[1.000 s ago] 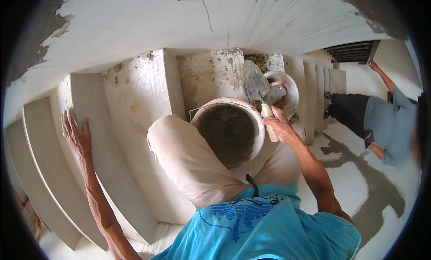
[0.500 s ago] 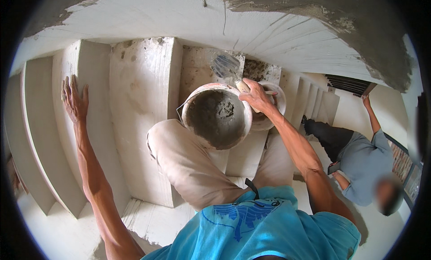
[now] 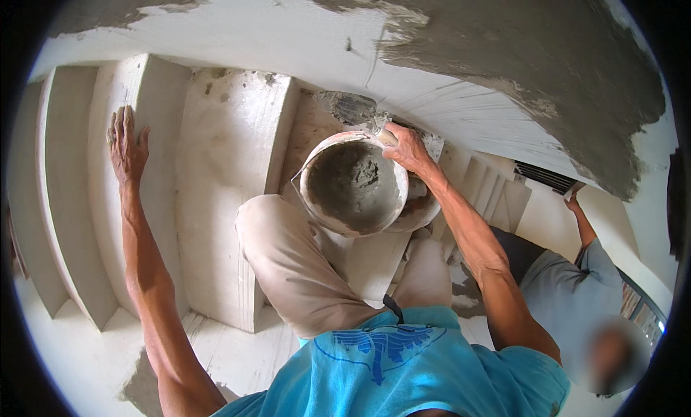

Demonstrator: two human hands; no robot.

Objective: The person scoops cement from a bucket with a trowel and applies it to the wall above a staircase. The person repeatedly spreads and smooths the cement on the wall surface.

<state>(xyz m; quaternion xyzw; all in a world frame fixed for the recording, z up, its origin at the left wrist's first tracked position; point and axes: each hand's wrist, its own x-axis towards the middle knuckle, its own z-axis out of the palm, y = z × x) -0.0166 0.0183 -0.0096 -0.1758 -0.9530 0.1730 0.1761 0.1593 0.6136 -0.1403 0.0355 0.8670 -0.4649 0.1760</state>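
White wall (image 3: 425, 94), its grey mortar patch (image 3: 518, 57) filling more of the view than a second ago, with pale stair steps (image 3: 223, 151) alongside. Mortar bucket (image 3: 338, 138), a second bucket (image 3: 429, 212) partly hidden at its right; trowel (image 3: 349, 107), since swung leftward to just beyond the first bucket's far rim, blade coated, suggesting mortar taken up. Right grip (image 3: 409, 149), closed around the trowel's handle; left grip (image 3: 128, 149), empty, fingers spread against one step.
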